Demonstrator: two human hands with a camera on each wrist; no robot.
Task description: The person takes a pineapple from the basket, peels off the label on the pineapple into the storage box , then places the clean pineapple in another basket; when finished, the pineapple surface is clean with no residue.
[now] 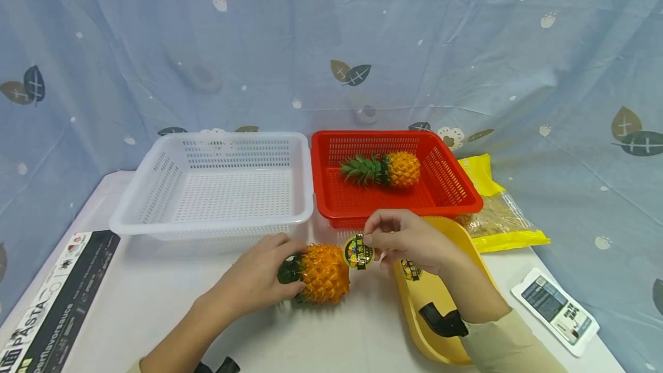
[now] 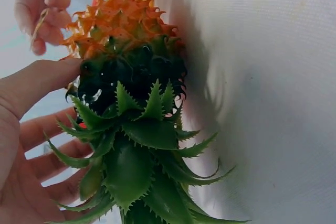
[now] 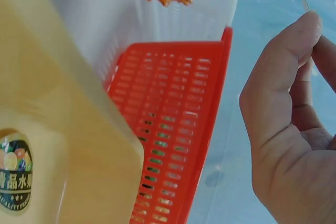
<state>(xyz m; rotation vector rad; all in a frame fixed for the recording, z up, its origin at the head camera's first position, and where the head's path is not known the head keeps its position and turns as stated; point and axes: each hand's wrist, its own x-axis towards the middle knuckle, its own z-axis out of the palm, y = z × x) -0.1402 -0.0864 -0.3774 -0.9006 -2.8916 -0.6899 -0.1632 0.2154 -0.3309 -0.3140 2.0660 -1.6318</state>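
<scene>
On the white table in the head view lies a toy-like orange pineapple with a green crown. My left hand grips it at the crown end; the left wrist view shows the thumb against its dark green neck and the fingers behind the leaves. My right hand pinches a round black-and-yellow fruit sticker between thumb and fingertips, just right of the pineapple's orange end. Another round sticker lies in the yellow basket under my right forearm.
Behind stand a white basket and a red basket with another pineapple in it. Right lie a yellow bag and a white packet. A long black-and-white pasta box lies at the left edge.
</scene>
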